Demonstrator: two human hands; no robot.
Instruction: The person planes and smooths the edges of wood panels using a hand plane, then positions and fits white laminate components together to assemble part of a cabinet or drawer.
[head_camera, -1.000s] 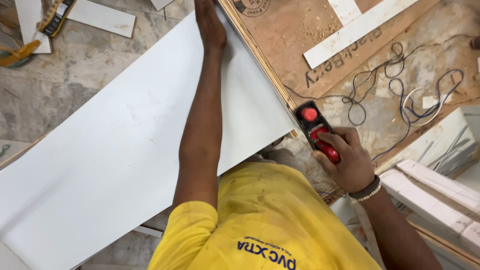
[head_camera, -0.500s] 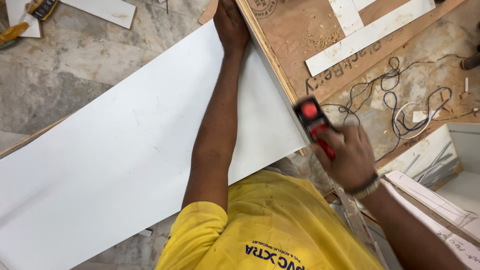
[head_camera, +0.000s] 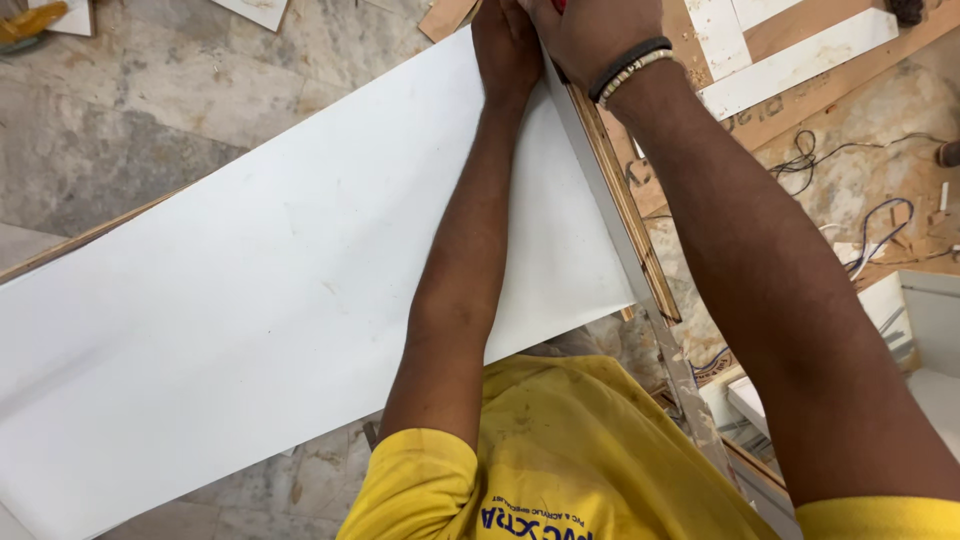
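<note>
Grey marble floor (head_camera: 150, 120) — white laminate sheet (head_camera: 250, 300), plywood board (head_camera: 790, 110), tangled wires (head_camera: 860, 200)

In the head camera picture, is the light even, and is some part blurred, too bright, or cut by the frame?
Head view: soft, even light; the white panel is bright but shows faint marks, with no hard glare. Only weak shadows lie beside the left hand. The picture is mostly sharp. The right hand is cut by the top edge, so what it holds cannot be told.
</note>
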